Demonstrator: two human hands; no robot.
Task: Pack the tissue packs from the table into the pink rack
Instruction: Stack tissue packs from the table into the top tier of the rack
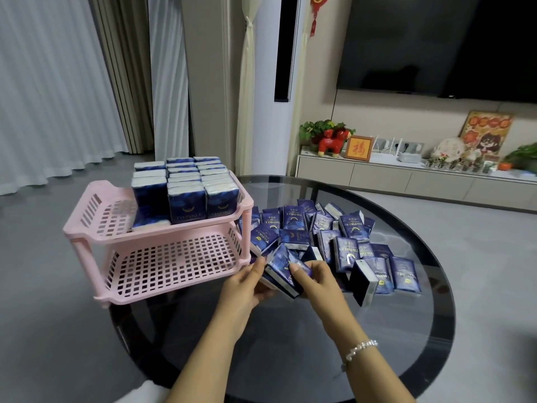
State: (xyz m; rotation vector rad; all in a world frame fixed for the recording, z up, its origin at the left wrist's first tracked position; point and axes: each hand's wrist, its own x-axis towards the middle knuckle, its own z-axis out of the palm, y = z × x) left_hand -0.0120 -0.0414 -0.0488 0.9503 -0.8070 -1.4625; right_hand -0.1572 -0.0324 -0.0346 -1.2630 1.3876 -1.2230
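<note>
A pink two-tier rack [87, 228] stands on the left edge of the round dark glass table [290, 344]. Its upper shelf holds three rows of upright dark blue tissue packs [186, 196]; the lower shelf [174, 266] is bare. Several loose blue tissue packs [343, 237] lie in a heap on the table right of the rack. My left hand [244, 286] and my right hand [316, 279] together grip a small stack of tissue packs [280, 270] just in front of the rack's right corner.
One tissue pack [361, 282] stands on edge right of my right hand. Beyond the table are a white TV cabinet [377, 175] with ornaments, a dark TV [436, 45] on the wall, a tall white air conditioner [270, 112] and curtains [52, 82].
</note>
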